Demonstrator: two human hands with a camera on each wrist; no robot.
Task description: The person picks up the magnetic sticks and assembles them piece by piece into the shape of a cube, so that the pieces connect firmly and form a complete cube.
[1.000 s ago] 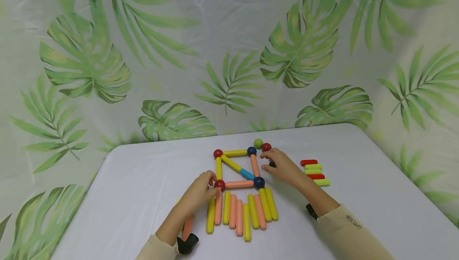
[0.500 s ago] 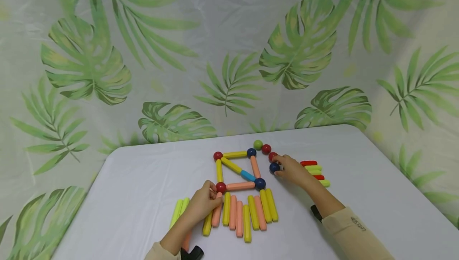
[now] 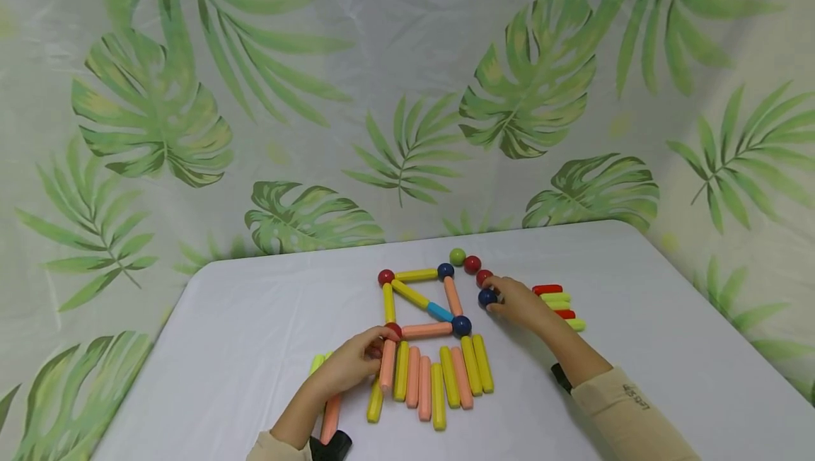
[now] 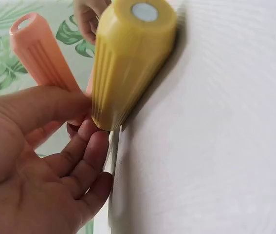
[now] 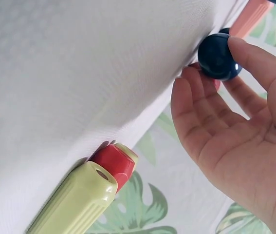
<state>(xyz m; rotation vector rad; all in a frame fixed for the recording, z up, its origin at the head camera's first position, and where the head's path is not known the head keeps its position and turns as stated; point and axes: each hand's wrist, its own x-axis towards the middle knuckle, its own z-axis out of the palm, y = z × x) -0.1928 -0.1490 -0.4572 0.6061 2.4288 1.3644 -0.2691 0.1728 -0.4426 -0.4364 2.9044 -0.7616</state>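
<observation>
My left hand pinches a salmon-pink magnetic rod between thumb and fingers, its near end tilted up off the table. In the left wrist view a yellow rod lies right beside the fingertips. Just beyond the left fingers is a red ball, a corner of a flat four-sided frame of rods and balls with one diagonal, yellow and blue. My right hand holds a dark blue ball between thumb and fingers, right of the frame. A red ball sits just behind it, partly covered by the fingers.
Several yellow and pink rods fan out in front of the frame. A green ball and another red ball lie behind. Red and lime rods are stacked side by side at right; more rods lie under the left forearm.
My right hand reached the dark blue ball and took hold of it, then stayed there. My left hand moved from the red corner ball to the pink rod and tilted it up.
</observation>
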